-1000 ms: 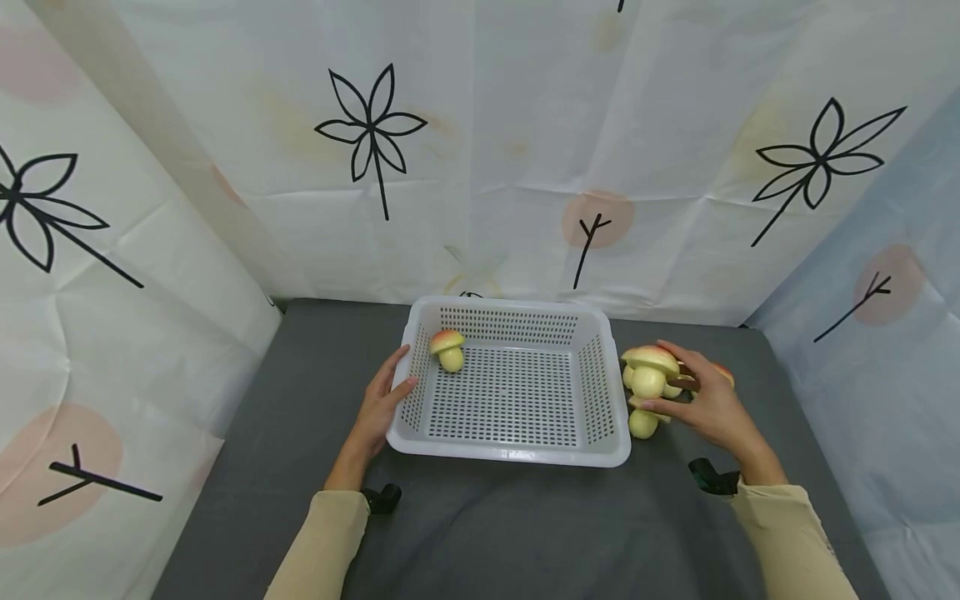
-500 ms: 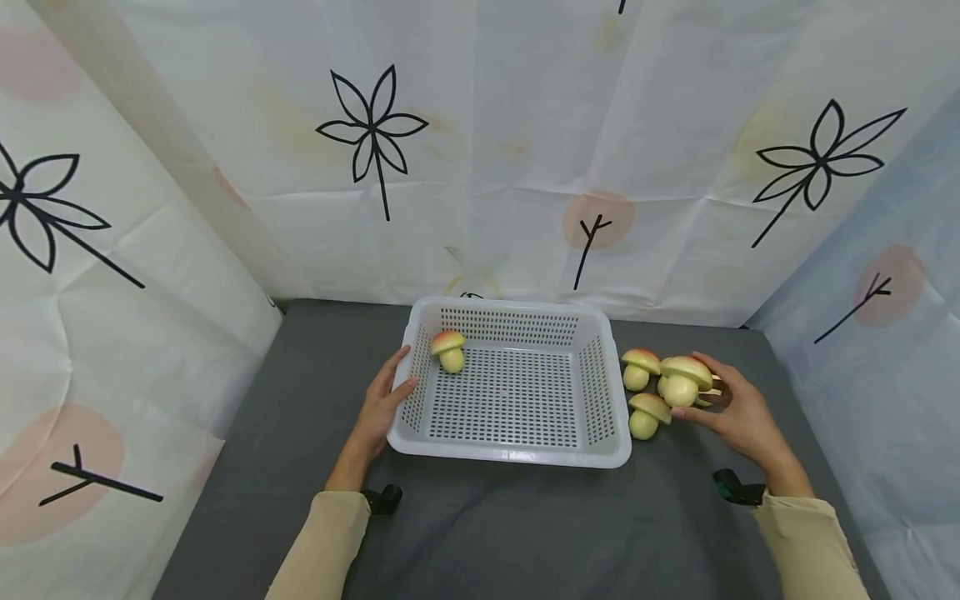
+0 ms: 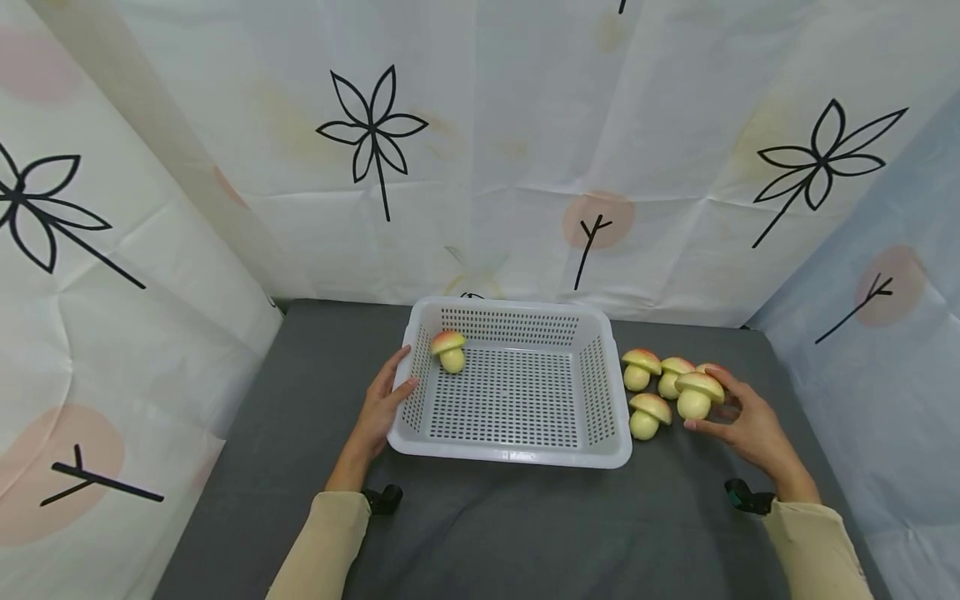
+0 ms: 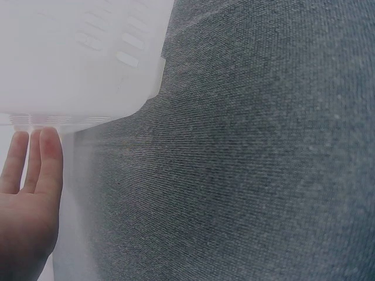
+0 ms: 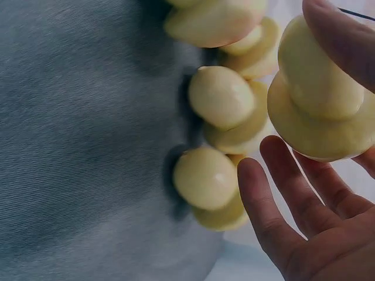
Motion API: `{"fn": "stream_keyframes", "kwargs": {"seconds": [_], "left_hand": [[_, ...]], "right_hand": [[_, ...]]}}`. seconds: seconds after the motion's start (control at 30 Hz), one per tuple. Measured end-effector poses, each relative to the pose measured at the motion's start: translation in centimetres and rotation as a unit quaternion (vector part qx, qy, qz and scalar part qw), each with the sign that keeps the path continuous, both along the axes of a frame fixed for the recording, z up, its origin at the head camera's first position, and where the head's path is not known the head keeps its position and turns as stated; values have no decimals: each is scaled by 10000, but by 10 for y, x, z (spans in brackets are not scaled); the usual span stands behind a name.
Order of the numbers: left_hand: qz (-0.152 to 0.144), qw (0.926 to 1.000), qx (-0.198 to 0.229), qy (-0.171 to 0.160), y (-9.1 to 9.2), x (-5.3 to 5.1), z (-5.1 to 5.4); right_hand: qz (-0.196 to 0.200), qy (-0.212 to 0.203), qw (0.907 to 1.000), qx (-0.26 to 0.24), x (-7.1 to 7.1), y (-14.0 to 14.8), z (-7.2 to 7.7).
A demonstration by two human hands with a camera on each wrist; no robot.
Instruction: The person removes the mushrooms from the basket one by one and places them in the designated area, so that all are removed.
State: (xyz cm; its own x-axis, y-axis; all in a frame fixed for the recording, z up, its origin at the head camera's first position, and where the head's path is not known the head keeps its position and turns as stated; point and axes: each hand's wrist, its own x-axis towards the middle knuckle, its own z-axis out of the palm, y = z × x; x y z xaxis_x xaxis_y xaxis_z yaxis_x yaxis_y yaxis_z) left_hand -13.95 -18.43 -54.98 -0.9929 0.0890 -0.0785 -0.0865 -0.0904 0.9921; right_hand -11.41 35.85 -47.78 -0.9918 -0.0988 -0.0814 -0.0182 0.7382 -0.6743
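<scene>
My left hand (image 3: 374, 413) grips the left rim of a white perforated plastic basket (image 3: 510, 457), thumb over the edge and fingers on the outside. In the left wrist view, three fingers (image 4: 50, 167) reach up against the basket's side (image 4: 111, 96). One toy mushroom (image 3: 452, 358), with a red-yellow cap and pale stem, stands inside at the far left. Over on the right, my right hand (image 3: 753, 429) holds another mushroom (image 3: 696, 402) between thumb and fingers. The right wrist view shows this held mushroom (image 5: 322, 88) up close, with several fingers (image 5: 299, 193) extended below it.
Several similar mushrooms stand in a cluster right of the basket: a front one (image 3: 647, 418), a back-left one (image 3: 638, 377), a middle one (image 3: 670, 383) and one (image 3: 711, 367) partly covered by the right hand. Dark grey cloth (image 3: 540, 525) covers the table; patterned white curtains (image 3: 495, 167) surround it.
My right hand has moved rightward and slightly nearer with the mushroom, from beside the basket past the cluster, uncovering the mushrooms behind. The left hand and basket stay where they were.
</scene>
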Motion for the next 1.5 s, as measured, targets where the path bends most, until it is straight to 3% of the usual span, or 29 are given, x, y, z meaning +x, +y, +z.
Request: {"fn": "stream_keyframes", "kwargs": {"seconds": [0.17, 0.9, 1.5], "left_hand": [[5, 10000, -8, 13, 0, 0, 0], [18, 10000, 81, 20, 1, 1, 0], [47, 10000, 40, 1, 1, 1, -1]], "right_hand": [[-19, -236, 9997, 67, 1, 4, -9], [-87, -173, 9992, 336, 7, 4, -39], [-175, -229, 9974, 658, 7, 1, -51]]}}
